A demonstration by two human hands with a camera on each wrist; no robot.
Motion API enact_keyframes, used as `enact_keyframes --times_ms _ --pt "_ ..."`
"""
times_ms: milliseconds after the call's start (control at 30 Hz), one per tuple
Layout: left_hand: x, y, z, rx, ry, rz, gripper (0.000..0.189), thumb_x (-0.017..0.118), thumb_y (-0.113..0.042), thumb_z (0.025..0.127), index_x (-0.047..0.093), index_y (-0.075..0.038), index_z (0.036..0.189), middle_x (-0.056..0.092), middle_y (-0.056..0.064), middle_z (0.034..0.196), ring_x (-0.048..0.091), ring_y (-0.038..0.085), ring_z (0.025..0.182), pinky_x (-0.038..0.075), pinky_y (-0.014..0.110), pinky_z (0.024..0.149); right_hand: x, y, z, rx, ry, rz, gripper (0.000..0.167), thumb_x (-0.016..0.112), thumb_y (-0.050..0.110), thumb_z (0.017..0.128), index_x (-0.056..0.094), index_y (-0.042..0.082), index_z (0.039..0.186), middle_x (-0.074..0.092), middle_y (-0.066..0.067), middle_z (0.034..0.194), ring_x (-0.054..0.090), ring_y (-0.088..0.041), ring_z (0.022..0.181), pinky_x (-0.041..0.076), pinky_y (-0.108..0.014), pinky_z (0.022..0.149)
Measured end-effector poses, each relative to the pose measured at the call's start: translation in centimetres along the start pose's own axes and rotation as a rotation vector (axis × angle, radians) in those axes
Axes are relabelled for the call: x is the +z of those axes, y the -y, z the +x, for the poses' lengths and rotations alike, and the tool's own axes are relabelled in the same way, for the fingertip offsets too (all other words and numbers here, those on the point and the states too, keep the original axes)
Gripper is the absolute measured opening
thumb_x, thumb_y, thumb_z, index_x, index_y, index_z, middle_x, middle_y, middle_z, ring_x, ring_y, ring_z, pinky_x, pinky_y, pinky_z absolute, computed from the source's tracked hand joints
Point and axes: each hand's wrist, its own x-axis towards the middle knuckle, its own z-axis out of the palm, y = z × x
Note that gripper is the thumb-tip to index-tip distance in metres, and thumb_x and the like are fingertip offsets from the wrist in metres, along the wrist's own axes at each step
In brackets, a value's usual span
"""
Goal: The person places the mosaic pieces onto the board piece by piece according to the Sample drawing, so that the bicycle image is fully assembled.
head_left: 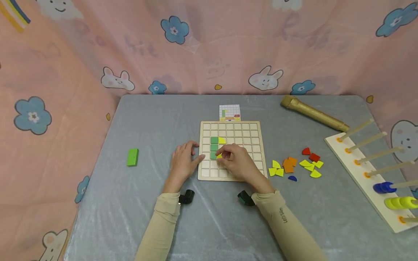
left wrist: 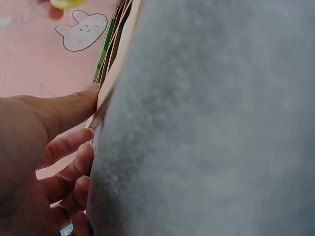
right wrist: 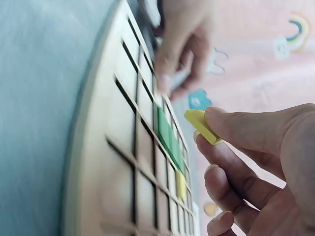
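A wooden grid board lies on the grey-covered table. My left hand rests at its left edge, thumb touching the rim and the other fingers loosely bent beside it. Between thumb and index finger, my right hand pinches a small yellow piece, held over the board near the lowest green square. Three green squares stand in a column on the grid, with a yellow quarter-circle right of the top one. A printed pattern card lies against the board's far edge.
Loose yellow quarter-circles, orange pieces, red pieces and a blue half-circle lie to the right. Further right are a peg rack with rings and a gold microphone-shaped object. A green block sits at left.
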Motion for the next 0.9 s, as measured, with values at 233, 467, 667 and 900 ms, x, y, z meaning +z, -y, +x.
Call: enact_keyframes --times_ms 233,467,667,900 --pt "0.0 0.0 0.0 0.014 -0.004 0.005 0.042 0.078 -0.034 0.098 0.062 -0.015 0.131 0.058 0.003 0.096 0.049 0.027 0.099 0.037 0.041 0.089 2.2 0.4 0.5 0.022 0.042 0.008 0.007 0.080 0.008 0.092 0.078 0.009 0.099 0.067 -0.002 0.083 0.057 -0.011 0.076 0.048 -0.028 0.072" --pt "0.0 0.1 0.0 0.021 -0.003 0.013 0.041 0.078 -0.034 0.098 0.062 -0.014 0.131 0.057 0.003 0.096 0.050 0.027 0.099 0.038 0.041 0.088 3.3 0.6 0.6 0.052 0.039 0.000 0.010 0.080 0.009 0.094 0.080 0.010 0.103 0.072 -0.001 0.086 0.059 -0.009 0.076 0.049 -0.027 0.071" --pt "0.0 0.2 0.0 0.020 -0.005 0.007 0.041 0.077 -0.034 0.098 0.062 -0.014 0.131 0.058 0.004 0.096 0.050 0.027 0.099 0.038 0.042 0.089 3.8 0.6 0.7 0.033 0.006 -0.024 0.010 0.083 0.011 0.092 0.079 0.011 0.101 0.074 -0.001 0.086 0.060 -0.010 0.076 0.049 -0.028 0.071" --pt "-0.1 0.2 0.0 0.015 -0.007 0.005 0.041 0.078 -0.034 0.098 0.062 -0.014 0.130 0.058 0.004 0.096 0.050 0.027 0.099 0.038 0.041 0.089 4.1 0.6 0.8 0.028 -0.003 -0.035 0.007 0.084 0.012 0.091 0.081 0.011 0.097 0.074 -0.003 0.087 0.051 -0.011 0.071 0.042 -0.027 0.066"
